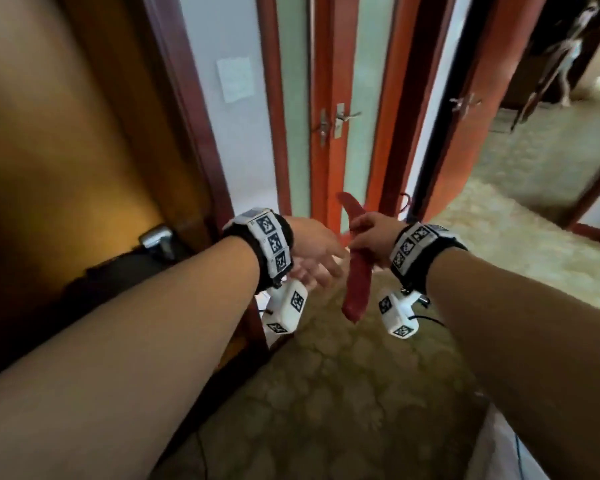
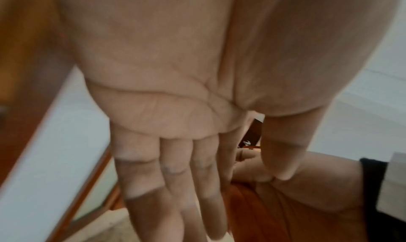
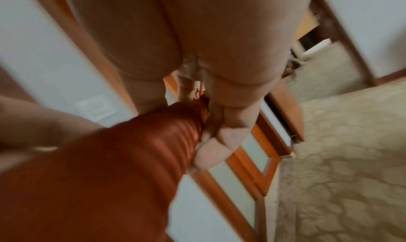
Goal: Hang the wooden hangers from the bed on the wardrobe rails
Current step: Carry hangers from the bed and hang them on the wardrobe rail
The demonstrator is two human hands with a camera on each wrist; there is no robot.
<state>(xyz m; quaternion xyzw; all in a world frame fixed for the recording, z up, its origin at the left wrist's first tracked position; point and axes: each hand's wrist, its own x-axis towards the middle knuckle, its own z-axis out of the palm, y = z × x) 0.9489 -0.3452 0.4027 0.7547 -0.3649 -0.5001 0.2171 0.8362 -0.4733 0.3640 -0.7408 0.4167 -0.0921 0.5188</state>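
Right hand [image 1: 369,233] grips red-brown wooden hanger [image 1: 355,271] mid-length; left hand [image 1: 314,252] just beside it, fingers straight, holding nothing.

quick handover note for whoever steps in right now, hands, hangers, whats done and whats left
Right hand: grips one reddish wooden hanger near its middle, held roughly upright over the carpet.
Left hand: open, fingers straight, holds nothing, close beside the hanger.
Bed and wardrobe rails: not in view; wooden doors ahead.
Done: this hanger picked up.
Left: hang it on a rail; how many others remain cannot be told.
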